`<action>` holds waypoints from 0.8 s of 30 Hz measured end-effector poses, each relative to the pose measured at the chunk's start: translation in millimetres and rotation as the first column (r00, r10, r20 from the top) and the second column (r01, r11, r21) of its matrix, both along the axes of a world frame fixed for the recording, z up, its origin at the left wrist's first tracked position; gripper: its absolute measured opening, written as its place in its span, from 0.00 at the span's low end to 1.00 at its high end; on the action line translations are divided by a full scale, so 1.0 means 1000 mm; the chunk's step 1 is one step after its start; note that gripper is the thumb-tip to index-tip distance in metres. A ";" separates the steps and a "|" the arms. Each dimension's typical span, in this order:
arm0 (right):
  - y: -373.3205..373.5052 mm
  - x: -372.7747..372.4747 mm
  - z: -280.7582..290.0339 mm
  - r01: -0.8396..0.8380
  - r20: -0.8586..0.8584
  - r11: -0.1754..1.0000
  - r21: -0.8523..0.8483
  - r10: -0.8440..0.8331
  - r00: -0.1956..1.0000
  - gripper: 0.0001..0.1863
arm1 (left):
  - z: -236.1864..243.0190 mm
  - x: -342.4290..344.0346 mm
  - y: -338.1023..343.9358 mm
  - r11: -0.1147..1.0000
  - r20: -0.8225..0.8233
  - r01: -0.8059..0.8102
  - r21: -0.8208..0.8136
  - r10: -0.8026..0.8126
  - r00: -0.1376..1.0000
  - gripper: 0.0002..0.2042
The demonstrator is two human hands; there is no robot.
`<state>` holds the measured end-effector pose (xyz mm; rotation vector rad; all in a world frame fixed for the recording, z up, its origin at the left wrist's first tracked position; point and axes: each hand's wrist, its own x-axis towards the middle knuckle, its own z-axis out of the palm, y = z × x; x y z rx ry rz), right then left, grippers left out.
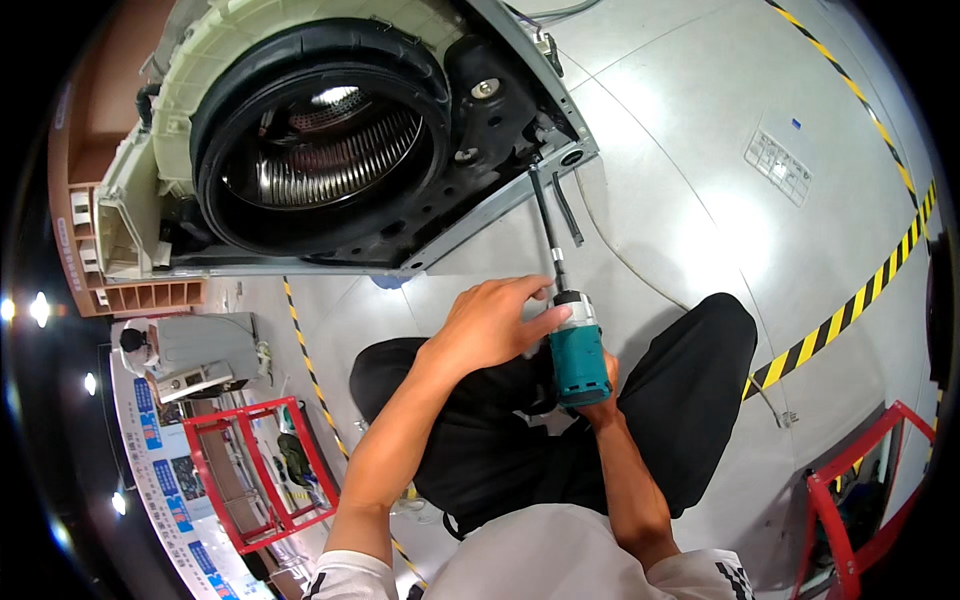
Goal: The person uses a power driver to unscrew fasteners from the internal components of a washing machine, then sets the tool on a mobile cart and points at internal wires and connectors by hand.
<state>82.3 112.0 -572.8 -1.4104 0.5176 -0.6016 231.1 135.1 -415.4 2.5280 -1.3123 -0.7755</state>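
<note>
My right hand grips a teal and black power driver from beneath, mostly hidden by its body. A long dark bit runs from it to the lower corner of an appliance's metal frame, beside a second dark bar. My left hand is beside the driver's silver nose, thumb at its edge, fingers apart and slightly bent. The appliance is opened, showing a black rubber door seal round a steel drum, a cream plastic housing and a black bracket.
My legs are bent on the grey floor, with striped tape and a cable at right. Red metal carts stand either side. A person works by a grey appliance at left, near wooden shelving.
</note>
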 end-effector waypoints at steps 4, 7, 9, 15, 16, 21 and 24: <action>0.013 -0.013 -0.040 0.067 -0.165 0.944 0.323 -0.014 0.986 0.08 | -0.018 -0.004 -0.009 0.993 0.107 0.114 0.010 -0.115 0.988 0.15; -0.007 -0.020 -0.040 0.139 -0.214 0.918 0.372 -0.061 0.975 0.10 | -0.027 -0.017 -0.034 0.959 0.046 0.196 -0.206 -0.191 0.981 0.17; -0.019 -0.023 -0.039 0.191 -0.245 0.910 0.368 -0.103 0.964 0.11 | -0.021 -0.028 -0.059 0.941 0.099 0.331 0.066 -0.337 0.936 0.18; -0.038 -0.025 -0.024 0.313 -0.350 0.891 0.329 -0.193 0.917 0.14 | -0.038 -0.035 -0.114 0.895 0.075 0.444 -0.044 -0.440 0.895 0.20; -0.043 -0.028 -0.019 0.343 -0.375 0.883 0.319 -0.215 0.902 0.14 | -0.036 -0.034 -0.128 0.870 0.023 0.489 -0.062 -0.489 0.872 0.21; -0.049 -0.027 0.061 0.494 -0.462 0.797 0.346 -0.314 0.830 0.17 | -0.037 0.000 -0.171 0.963 -0.443 0.043 -0.266 -0.161 0.882 0.19; -0.053 -0.028 0.139 0.537 -0.495 0.731 0.420 -0.311 0.811 0.24 | -0.029 -0.001 -0.142 0.890 -0.822 -0.416 -0.187 0.090 0.562 0.15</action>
